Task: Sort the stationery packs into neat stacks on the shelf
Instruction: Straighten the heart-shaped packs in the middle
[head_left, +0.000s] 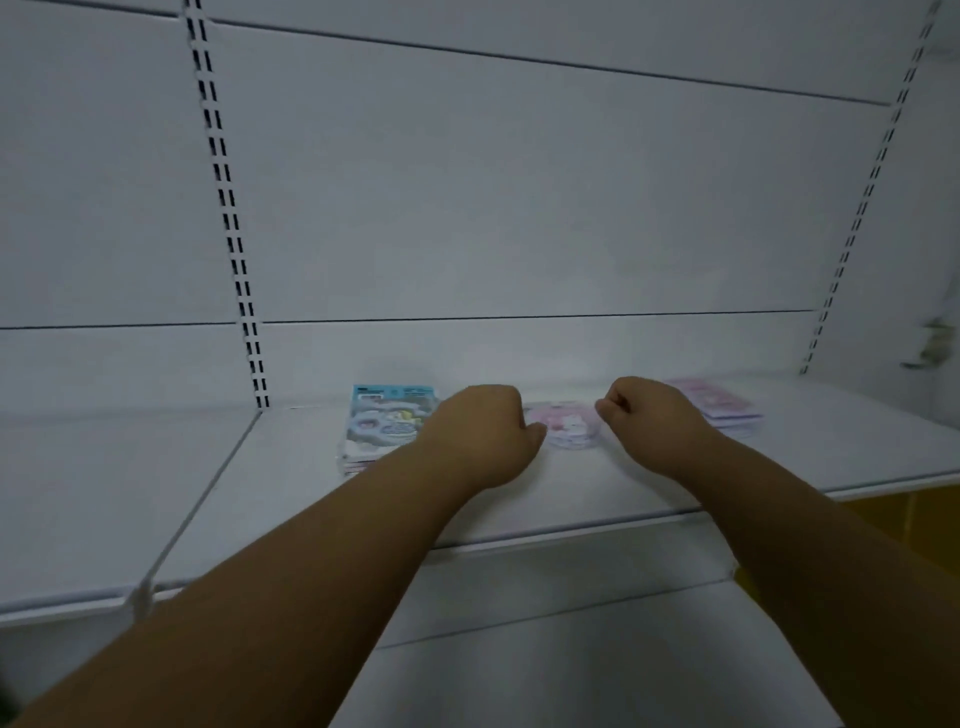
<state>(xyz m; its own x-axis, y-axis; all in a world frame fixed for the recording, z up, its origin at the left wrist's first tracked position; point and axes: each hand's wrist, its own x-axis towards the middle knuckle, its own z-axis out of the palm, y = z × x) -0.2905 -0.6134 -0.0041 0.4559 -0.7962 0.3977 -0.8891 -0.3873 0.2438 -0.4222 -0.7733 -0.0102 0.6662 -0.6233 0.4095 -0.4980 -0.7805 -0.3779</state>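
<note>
Stationery packs lie on the white shelf (519, 499): the person's left hand (485, 423) and right hand (652, 415), both curled shut, pinch the edges of a pink pack (566, 423) between them. A blue-topped stack (382, 423) sits just left, a pink stack (719, 405) right

Three lots of stationery packs lay on the white shelf (519, 499), all toward its back edge.

To my left a blue pack (387, 418) topped a short stack, flat and roughly square to the shelf's back edge. A pale pink pack (563, 425) lay flat in the middle, alone as far as I could tell through the blur. Toward the right end, a pink stack (719, 408) sat slightly askew, layers unevenly aligned.
</note>
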